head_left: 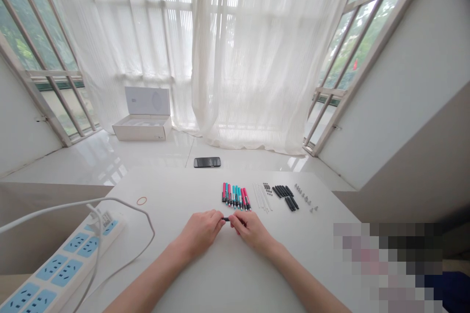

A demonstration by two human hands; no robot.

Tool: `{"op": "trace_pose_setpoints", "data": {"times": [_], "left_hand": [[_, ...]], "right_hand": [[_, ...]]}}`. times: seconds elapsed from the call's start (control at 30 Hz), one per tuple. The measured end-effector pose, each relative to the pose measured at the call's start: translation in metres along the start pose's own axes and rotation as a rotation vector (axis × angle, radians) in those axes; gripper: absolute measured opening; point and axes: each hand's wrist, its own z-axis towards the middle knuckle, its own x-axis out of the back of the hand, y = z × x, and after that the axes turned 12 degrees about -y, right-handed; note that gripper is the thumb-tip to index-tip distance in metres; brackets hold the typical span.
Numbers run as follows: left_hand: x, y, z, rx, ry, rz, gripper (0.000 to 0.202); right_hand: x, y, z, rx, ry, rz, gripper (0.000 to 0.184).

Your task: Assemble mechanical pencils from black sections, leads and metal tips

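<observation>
Between my two hands, low over the white table (227,274), is a small black pen part (226,219). My left hand (204,231) is closed around its left end, and my right hand (251,230) pinches the right end. Only a short dark stretch shows between the fingers. Just beyond my hands lies a row of pink and teal pen barrels (235,196) with black lower ends. To their right are thin white refills (263,196), small dark metal pieces (267,188), black grip-like tubes (285,195) and small grey tips (305,196).
A white power strip (58,270) with blue sockets and a looping white cable (152,227) occupies the table's left side. Near them lies a rubber band (141,201). Behind the table, a phone (207,162) and an open white box (142,127) rest on the sill.
</observation>
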Motion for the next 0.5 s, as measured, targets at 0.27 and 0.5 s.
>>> {"op": "trace_pose_setpoints", "data": {"times": [0.27,0.5], "left_hand": [[0.0013,0.0000,0.0000,0.073,-0.057,0.008,0.016],[0.0008,-0.0003,-0.0014,0.052,-0.050,-0.030,0.019]], "right_hand": [[0.0005,-0.0025,-0.0013,0.040,-0.028,0.118,0.013],[0.0008,-0.0036,-0.0007,0.033,-0.053,0.145,0.011]]}}
